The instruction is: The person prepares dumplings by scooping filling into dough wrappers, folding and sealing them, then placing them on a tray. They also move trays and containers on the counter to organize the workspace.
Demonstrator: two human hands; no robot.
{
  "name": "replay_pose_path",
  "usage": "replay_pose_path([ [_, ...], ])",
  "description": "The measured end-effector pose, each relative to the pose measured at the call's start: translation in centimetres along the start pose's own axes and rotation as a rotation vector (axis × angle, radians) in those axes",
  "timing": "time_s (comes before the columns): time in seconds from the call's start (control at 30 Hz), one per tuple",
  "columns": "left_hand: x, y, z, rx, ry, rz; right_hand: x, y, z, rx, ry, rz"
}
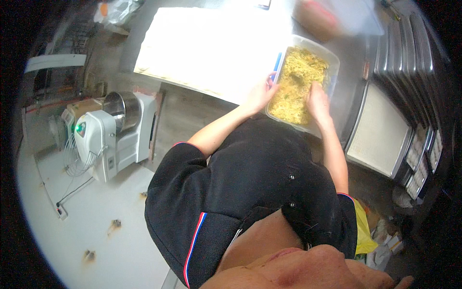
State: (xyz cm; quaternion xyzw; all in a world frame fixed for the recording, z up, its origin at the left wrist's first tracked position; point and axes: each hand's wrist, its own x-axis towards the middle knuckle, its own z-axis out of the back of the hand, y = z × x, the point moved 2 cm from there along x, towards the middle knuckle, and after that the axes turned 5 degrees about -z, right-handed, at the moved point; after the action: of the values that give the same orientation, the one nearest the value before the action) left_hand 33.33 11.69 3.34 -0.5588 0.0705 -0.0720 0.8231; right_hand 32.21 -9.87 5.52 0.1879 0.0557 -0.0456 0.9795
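Note:
A clear plastic food container [334, 59] stands before me on the metal worktable, filled with yellowish shredded food [288, 104] with green flecks. A dark hollow shows near the middle of the filling. My left hand [265, 90] grips the container's left wall, its thumb at the rim and its fingers outside. On the right side, my right hand [318, 101] reaches into the container, fingers curled down against the shreds. Its fingertips are hidden, so whether it pinches any food is unclear. Left of the container lies a broad white sheet [202, 50], overexposed, with an uneven dough-like near edge.
A spiral dough mixer [97, 141] with a steel bowl [122, 110] stands at the left. To the right are a pale-surfaced tray [379, 130] and a row of stacked metal trays [404, 47]. A blurred box-like object [317, 20] sits beyond the container.

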Motion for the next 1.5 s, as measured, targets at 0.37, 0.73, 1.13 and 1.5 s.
replay_pose_path([
  [0.37, -0.4, 0.4, -1.5, -0.004, -0.065, -0.060, 5.3, -2.6, 0.6, -0.220, 0.042, -0.049],
  [0.73, -0.1, 0.9, -1.5, 0.071, -0.127, -0.116, 3.8, -0.2, 4.1, -0.178, -0.023, 0.107],
  [1.13, -0.2, 2.1, -2.1, 0.027, -0.161, -0.074, -0.6, -0.4, 0.2, -0.175, 0.270, 0.253],
  [1.5, 0.2, 1.5, -2.2, 0.051, -0.174, -0.098, 8.4, -4.3, 0.9, -0.407, -0.025, 0.256],
])
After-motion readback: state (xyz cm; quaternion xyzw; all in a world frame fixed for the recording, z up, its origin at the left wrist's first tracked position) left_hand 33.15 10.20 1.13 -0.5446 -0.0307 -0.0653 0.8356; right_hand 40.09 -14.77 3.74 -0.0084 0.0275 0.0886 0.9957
